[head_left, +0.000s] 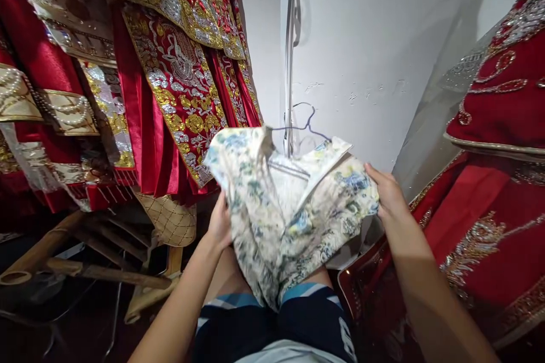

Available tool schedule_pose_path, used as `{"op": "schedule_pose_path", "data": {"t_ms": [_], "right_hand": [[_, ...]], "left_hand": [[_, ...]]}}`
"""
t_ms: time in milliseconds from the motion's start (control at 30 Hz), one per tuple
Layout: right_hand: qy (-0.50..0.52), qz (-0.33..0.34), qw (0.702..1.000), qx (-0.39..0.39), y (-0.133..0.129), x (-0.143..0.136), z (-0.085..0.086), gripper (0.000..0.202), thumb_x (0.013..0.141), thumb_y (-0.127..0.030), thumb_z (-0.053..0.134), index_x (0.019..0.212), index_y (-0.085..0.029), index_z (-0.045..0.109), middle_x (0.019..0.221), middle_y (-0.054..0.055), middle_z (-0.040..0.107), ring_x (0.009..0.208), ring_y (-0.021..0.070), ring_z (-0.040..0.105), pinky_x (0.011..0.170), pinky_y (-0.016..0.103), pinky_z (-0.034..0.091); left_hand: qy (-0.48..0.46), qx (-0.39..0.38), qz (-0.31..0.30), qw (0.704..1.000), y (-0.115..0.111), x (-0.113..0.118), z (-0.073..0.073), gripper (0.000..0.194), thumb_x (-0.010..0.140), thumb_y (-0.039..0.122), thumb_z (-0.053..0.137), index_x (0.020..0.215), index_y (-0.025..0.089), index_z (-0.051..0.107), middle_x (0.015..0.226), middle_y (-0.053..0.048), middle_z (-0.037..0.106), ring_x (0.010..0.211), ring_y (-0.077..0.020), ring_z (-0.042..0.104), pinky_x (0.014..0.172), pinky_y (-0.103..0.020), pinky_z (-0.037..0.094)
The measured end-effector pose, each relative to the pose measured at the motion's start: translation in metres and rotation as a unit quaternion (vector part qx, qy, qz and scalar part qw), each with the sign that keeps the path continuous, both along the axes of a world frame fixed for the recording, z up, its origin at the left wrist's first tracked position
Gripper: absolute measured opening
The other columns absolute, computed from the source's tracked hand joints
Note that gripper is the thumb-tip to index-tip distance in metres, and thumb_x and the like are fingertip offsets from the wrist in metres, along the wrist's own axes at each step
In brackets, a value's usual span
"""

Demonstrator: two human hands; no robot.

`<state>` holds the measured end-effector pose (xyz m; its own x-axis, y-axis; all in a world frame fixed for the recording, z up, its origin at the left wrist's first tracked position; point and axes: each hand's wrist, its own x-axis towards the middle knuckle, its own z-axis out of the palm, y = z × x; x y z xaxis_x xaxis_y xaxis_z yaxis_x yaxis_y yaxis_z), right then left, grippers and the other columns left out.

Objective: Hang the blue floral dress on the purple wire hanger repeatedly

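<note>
A pale floral garment (255,204) with a V neckline and white lining spreads out in front of me, above my thighs. A thin purple wire hanger (313,127) sits inside its shoulders, with the hook pointing up toward the wall. My left hand (220,221) grips the garment's left edge; its fingers are mostly behind the cloth. At the right edge, my right hand (385,190) pinches the sleeve end between thumb and fingers. The lower part of the garment hangs in folds between my legs.
Red and gold embroidered costumes (187,62) hang at left, above a bamboo frame (106,275). More red beaded garments (489,198) hang close on the right. Ahead, a metal upright (289,39) runs along the white wall (361,28).
</note>
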<state>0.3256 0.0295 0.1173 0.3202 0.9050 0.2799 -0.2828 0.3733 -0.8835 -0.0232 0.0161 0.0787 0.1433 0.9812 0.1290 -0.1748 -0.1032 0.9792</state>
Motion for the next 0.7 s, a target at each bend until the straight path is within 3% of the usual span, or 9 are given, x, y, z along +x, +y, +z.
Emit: {"op": "schedule_pose_path", "data": {"t_ms": [100, 200, 267, 367, 433, 500, 567, 633, 700], "right_hand": [[0.001, -0.040, 0.999, 0.029, 0.029, -0.002, 0.022, 0.036, 0.056, -0.050, 0.082, 0.061, -0.023, 0.059, 0.051, 0.003, 0.063, 0.064, 0.0305, 0.070, 0.057, 0.040, 0.058], [-0.025, -0.015, 0.999, 0.034, 0.043, -0.023, 0.037, 0.037, 0.058, -0.052, 0.080, 0.061, -0.023, 0.057, 0.052, 0.004, 0.063, 0.068, 0.0313, 0.071, 0.057, 0.040, 0.058], [-0.047, 0.023, 0.998, 0.038, 0.040, -0.037, 0.039, 0.037, 0.061, -0.054, 0.078, 0.062, -0.023, 0.058, 0.056, 0.006, 0.065, 0.072, 0.0310, 0.071, 0.058, 0.039, 0.057], [-0.075, 0.064, 0.995, 0.030, 0.026, -0.046, 0.032, 0.038, 0.065, -0.056, 0.076, 0.068, -0.021, 0.062, 0.063, 0.007, 0.068, 0.074, 0.0303, 0.070, 0.059, 0.038, 0.057], [-0.096, 0.058, 0.993, 0.020, 0.015, -0.043, 0.017, 0.038, 0.069, -0.057, 0.073, 0.073, -0.020, 0.064, 0.070, 0.008, 0.070, 0.078, 0.0295, 0.070, 0.062, 0.037, 0.056], [-0.115, -0.015, 0.993, 0.031, 0.005, -0.038, -0.008, 0.038, 0.076, -0.057, 0.067, 0.081, -0.020, 0.064, 0.081, 0.008, 0.071, 0.086, 0.0284, 0.068, 0.069, 0.036, 0.055], [-0.117, -0.171, 0.977, 0.053, -0.003, -0.037, -0.044, 0.037, 0.083, -0.056, 0.058, 0.093, -0.020, 0.061, 0.098, 0.010, 0.069, 0.098, 0.0276, 0.065, 0.079, 0.036, 0.053], [-0.081, -0.361, 0.928, 0.038, -0.011, -0.043, -0.085, 0.037, 0.086, -0.052, 0.052, 0.105, -0.022, 0.056, 0.115, 0.012, 0.063, 0.108, 0.0277, 0.060, 0.088, 0.039, 0.050], [-0.092, -0.415, 0.905, -0.016, -0.018, -0.057, -0.121, 0.037, 0.086, -0.055, 0.049, 0.105, -0.024, 0.053, 0.116, 0.014, 0.061, 0.108, 0.0291, 0.059, 0.090, 0.042, 0.048]], "left_hand": [[-0.054, -0.031, 0.016, 0.998, -0.003, 0.002, -0.013, 0.083, 0.076, 0.082, 0.043, 0.124, 0.019, 0.063, 0.112, -0.015, 0.072, 0.122, -0.0361, 0.059, 0.099, -0.050, 0.049], [-0.072, -0.044, 0.062, 0.994, -0.001, 0.015, -0.026, 0.063, 0.071, 0.065, 0.066, 0.113, 0.019, 0.067, 0.110, -0.011, 0.073, 0.120, -0.0331, 0.061, 0.097, -0.044, 0.052], [-0.089, -0.044, 0.097, 0.990, -0.003, 0.024, -0.037, 0.054, 0.066, 0.051, 0.076, 0.109, 0.020, 0.068, 0.109, -0.009, 0.074, 0.120, -0.0302, 0.062, 0.100, -0.040, 0.051], [-0.111, -0.054, 0.126, 0.984, -0.015, 0.031, -0.053, 0.058, 0.062, 0.038, 0.082, 0.116, 0.023, 0.066, 0.110, -0.008, 0.074, 0.121, -0.0290, 0.061, 0.104, -0.039, 0.048], [-0.105, -0.083, 0.108, 0.985, -0.026, 0.031, -0.064, 0.068, 0.058, 0.032, 0.085, 0.122, 0.024, 0.064, 0.114, -0.009, 0.073, 0.120, -0.0309, 0.061, 0.105, -0.041, 0.048], [-0.089, -0.113, 0.082, 0.986, -0.037, 0.030, -0.073, 0.075, 0.056, 0.030, 0.087, 0.127, 0.026, 0.062, 0.118, -0.009, 0.071, 0.121, -0.0323, 0.061, 0.106, -0.042, 0.047], [-0.076, -0.122, 0.063, 0.987, -0.044, 0.031, -0.080, 0.078, 0.056, 0.031, 0.087, 0.130, 0.027, 0.061, 0.122, -0.009, 0.070, 0.123, -0.0328, 0.059, 0.109, -0.043, 0.044], [-0.070, -0.116, 0.052, 0.989, -0.047, 0.034, -0.087, 0.078, 0.058, 0.034, 0.086, 0.132, 0.027, 0.060, 0.124, -0.010, 0.069, 0.126, -0.0328, 0.057, 0.112, -0.044, 0.040], [-0.064, -0.107, 0.045, 0.991, -0.048, 0.038, -0.092, 0.079, 0.060, 0.035, 0.086, 0.134, 0.026, 0.059, 0.126, -0.011, 0.068, 0.129, -0.0330, 0.054, 0.114, -0.045, 0.037]]}}
